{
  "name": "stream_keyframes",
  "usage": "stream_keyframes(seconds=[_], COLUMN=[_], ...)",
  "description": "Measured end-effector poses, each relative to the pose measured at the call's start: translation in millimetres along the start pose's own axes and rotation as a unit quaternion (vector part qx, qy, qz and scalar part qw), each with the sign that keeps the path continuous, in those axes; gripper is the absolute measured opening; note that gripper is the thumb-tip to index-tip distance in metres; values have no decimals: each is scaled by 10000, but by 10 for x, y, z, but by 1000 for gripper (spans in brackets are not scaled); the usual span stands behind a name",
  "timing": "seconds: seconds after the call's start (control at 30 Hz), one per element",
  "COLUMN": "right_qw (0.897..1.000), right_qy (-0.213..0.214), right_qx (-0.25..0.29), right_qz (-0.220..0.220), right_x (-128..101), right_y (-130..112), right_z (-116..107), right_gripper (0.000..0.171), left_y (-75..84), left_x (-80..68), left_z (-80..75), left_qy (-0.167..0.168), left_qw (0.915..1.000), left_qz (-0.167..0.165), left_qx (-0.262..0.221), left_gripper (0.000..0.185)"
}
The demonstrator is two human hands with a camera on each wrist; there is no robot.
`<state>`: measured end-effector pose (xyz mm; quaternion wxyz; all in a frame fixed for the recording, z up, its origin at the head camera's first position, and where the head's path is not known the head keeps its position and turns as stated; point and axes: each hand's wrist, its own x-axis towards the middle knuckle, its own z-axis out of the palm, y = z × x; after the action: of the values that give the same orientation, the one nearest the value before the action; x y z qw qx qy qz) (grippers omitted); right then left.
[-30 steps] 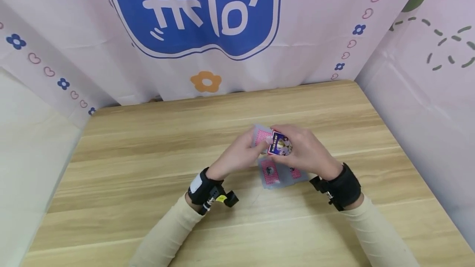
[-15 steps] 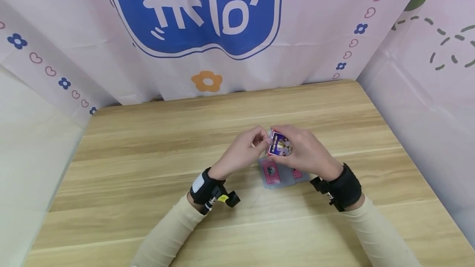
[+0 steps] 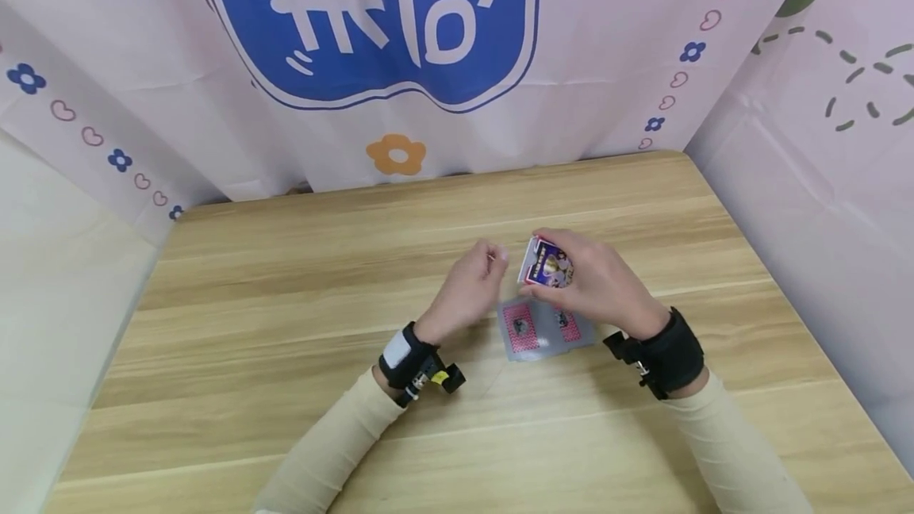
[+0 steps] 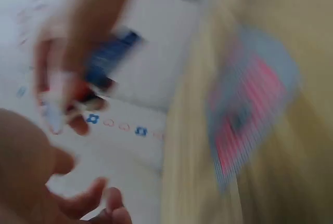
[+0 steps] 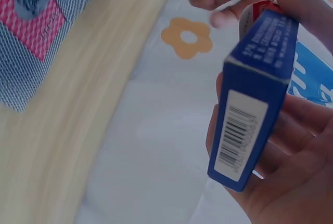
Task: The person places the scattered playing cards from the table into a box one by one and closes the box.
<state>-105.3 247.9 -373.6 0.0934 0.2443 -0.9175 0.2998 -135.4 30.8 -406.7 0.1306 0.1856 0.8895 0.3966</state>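
Observation:
My right hand grips a small blue card box a little above the table, fingers wrapped round it. The right wrist view shows the box's barcode side in my right palm. My left hand hovers just left of the box, apart from it, with fingers loosely curled and nothing in them. Under both hands, a small pile of pink-backed cards lies flat on the wood. The left wrist view is blurred; it shows the cards and my left hand's relaxed fingers.
The wooden table is walled by a pink cloth backdrop at the back and on the right, and by a pale panel on the left. Black bands sit on both wrists.
A second ago my left hand held pink-backed cards at the box's mouth. They are out of sight now, and the left hand has drawn away to the left. The right hand lifted the box slightly.

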Motion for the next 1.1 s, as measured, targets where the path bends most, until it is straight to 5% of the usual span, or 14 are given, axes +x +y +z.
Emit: stream_keyframes(seconds=[0.07,0.13,0.17,0.23,0.4,0.67,0.83,0.97,1.1], right_qw=[10000,10000,10000,10000,9999,9997,9997,9997,9998], right_qy=[42,20,-5,-50,-132,-235,-235,-237,-197], right_qx=[12,26,22,34,30,-19,3,25,-1], right_qz=[-4,-33,-44,-69,-59,-30,-65,-59,-105], right_x=[5,13,18,27,34,12,1,-4,-9], right_y=[-1,-9,-13,-24,-42,-39,-30,-26,-24], right_z=[-16,-20,-15,-3,18,35,57,71,72], right_gripper=[77,77,77,76,77,77,76,76,77], left_y=[-29,-53,-59,-69,-77,-76,-71,-69,-83], left_x=[-15,-43,-58,-74,-78,-67,-83,-106,-82], left_z=[65,119,137,164,172,150,164,173,104], left_qy=[-32,-284,-481,-777,-1021,-1204,-819,-573,-985], left_qw=[9892,9659,9567,9512,9541,9619,9688,9655,9743], left_qz=[257,353,313,78,-200,-32,-28,39,234], left_qx=[1440,2551,2854,2986,2808,2456,2340,2541,2014], left_gripper=[48,58,66,73,74,56,57,58,38])
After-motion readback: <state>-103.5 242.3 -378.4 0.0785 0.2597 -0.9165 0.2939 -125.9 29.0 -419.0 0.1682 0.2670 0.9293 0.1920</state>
